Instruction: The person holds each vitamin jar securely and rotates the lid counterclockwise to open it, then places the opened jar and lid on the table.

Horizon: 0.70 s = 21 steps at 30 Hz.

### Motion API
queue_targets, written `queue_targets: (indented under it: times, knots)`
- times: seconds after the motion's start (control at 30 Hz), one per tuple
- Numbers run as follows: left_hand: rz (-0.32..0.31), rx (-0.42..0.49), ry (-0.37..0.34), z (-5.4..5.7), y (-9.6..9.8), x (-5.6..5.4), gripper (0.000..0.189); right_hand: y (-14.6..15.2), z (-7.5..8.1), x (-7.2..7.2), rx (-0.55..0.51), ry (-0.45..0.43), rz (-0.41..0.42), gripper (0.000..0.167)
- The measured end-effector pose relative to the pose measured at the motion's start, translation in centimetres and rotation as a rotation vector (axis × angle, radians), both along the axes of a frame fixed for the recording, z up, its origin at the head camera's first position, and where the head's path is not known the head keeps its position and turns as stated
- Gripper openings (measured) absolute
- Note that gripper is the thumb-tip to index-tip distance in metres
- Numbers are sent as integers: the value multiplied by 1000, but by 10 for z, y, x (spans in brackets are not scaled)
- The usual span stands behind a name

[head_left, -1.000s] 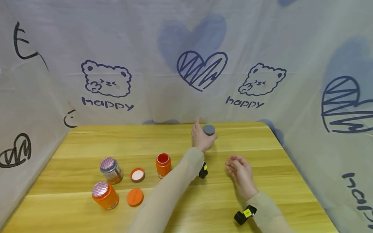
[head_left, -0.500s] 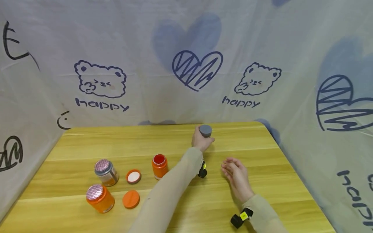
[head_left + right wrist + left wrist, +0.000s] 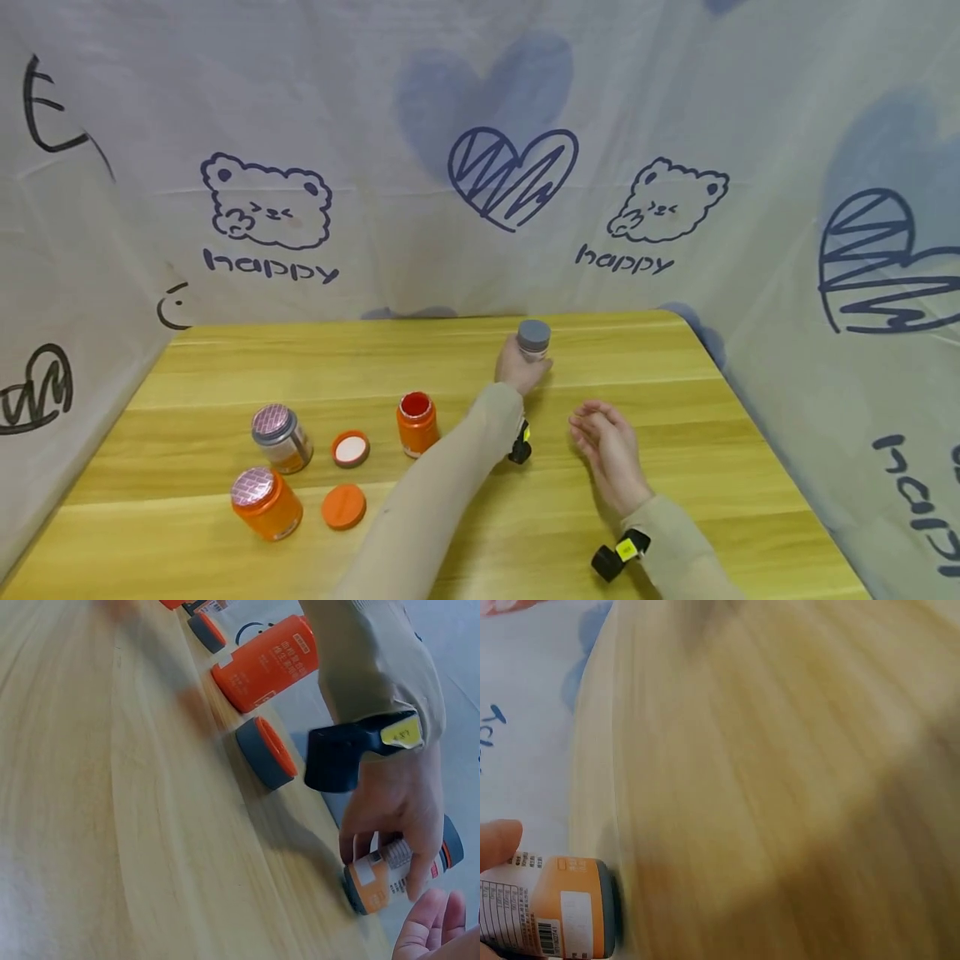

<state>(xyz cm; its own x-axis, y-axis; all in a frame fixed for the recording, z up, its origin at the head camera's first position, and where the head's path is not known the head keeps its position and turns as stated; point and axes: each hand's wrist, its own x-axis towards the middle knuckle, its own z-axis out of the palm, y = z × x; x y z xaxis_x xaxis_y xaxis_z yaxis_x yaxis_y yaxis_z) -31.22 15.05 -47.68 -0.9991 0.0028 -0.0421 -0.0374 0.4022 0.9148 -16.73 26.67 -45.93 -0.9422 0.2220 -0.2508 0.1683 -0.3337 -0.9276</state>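
My left hand (image 3: 519,365) grips a pill bottle (image 3: 534,337) with a grey cap, near the table's back edge. Its white and orange label (image 3: 576,907) and barcode show in the left wrist view. In the right wrist view the fingers of the left hand (image 3: 401,799) curl round the bottle (image 3: 386,879), its dark base close over the wood. Nearer the front, my right hand (image 3: 609,454) rests with loosely bent fingers and holds nothing. Its fingertips (image 3: 426,915) show at the lower right of the right wrist view.
Left of the left forearm stands an open orange bottle (image 3: 417,427). Two caps (image 3: 350,450) (image 3: 343,507) lie beside it. Further left are a grey bottle (image 3: 282,440) and an orange bottle (image 3: 267,507) with foil-sealed tops. Another grey-orange cap (image 3: 264,754) appears near the sleeve. A cloth (image 3: 390,208) hangs behind the table.
My left hand, earlier spread beside the grey-capped bottle, has curled round it, and the bottle now shows more of its label. The right hand has hardly moved.
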Motion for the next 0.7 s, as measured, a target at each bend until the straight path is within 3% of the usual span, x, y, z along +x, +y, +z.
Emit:
queue_targets:
  times: [0.23,0.5,0.6,0.7]
  knots:
    - [-68,-16,132,14,-8,20,51,-6,7,-2,2,37,-25,17]
    - [-227,-100,273,31,-31,66,51,-4,12,1,-2,84,-43,16]
    - [-320,-153,293,36,-45,85,49,-7,15,2,74,116,-24,16]
    - [-453,-203,281,41,-60,102,49,-13,20,4,219,166,32,13]
